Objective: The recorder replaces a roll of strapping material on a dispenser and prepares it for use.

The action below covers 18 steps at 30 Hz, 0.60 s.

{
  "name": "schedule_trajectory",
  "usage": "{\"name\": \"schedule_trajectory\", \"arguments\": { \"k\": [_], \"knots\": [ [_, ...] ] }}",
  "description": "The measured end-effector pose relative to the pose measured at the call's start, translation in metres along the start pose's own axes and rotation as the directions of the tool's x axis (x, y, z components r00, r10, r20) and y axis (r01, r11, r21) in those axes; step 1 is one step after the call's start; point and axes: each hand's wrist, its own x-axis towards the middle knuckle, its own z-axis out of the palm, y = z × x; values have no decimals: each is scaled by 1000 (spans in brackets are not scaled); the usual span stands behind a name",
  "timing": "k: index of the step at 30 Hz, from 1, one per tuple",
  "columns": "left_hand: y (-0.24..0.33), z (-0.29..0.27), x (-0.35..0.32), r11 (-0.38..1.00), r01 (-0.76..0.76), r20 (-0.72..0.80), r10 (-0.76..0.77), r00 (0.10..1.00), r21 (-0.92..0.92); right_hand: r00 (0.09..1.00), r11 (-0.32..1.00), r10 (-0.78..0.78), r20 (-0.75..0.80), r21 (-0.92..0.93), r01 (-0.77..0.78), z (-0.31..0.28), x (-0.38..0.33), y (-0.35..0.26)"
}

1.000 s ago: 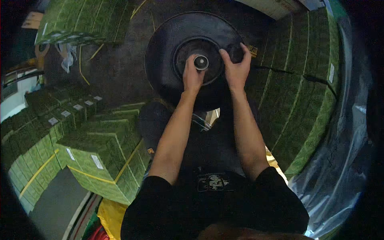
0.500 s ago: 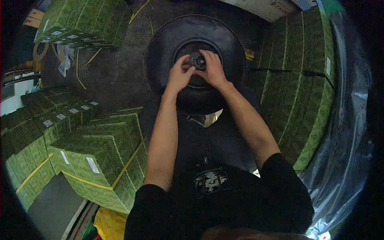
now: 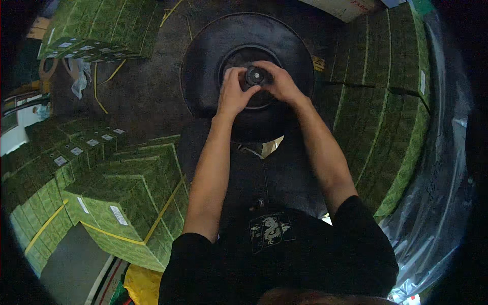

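Observation:
A small dark round knob-like part [image 3: 255, 75] with a pale spot at its centre sits between my two hands. From its left, the curled fingers and thumb of my left hand [image 3: 235, 92] grip it. My right hand [image 3: 282, 85] closes round the other side, with its fingers over the far edge. Beneath them lies a large black round thing [image 3: 206, 66], like a tyre or a wide basin, with a raised ring about its dark middle. My hands hide part of that middle, so I cannot tell whether the small part touches it.
Stacked green patterned boxes stand on the left [image 3: 127, 218], at the far left [image 3: 101, 30] and along the right [image 3: 386, 117]. Some have yellow straps. Clear plastic sheeting [image 3: 447, 168] hangs at the far right. A yellow bag [image 3: 145, 287] lies at the lower left.
The small part has turned in my fingers, and its pale-centred face now shows. Both hands have shifted slightly to the right.

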Motion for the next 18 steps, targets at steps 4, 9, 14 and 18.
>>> {"name": "schedule_trajectory", "arguments": {
  "k": [4,9,14,18],
  "knots": [
    [3,-1,-1,997,55,-8,-55,998,-50,988,994,103,117,21,-106,-8,8,-2],
    [2,4,0,973,-147,-45,157,987,181,994,989,37,104,-146,-22,-16,12,-5],
    [-11,19,3,964,-165,-115,192,975,206,973,952,-8,231,-296,78,-19,22,1],
    [-22,26,6,978,-93,-155,123,980,189,962,935,-39,270,-329,131,-16,31,8]
  ]
}}
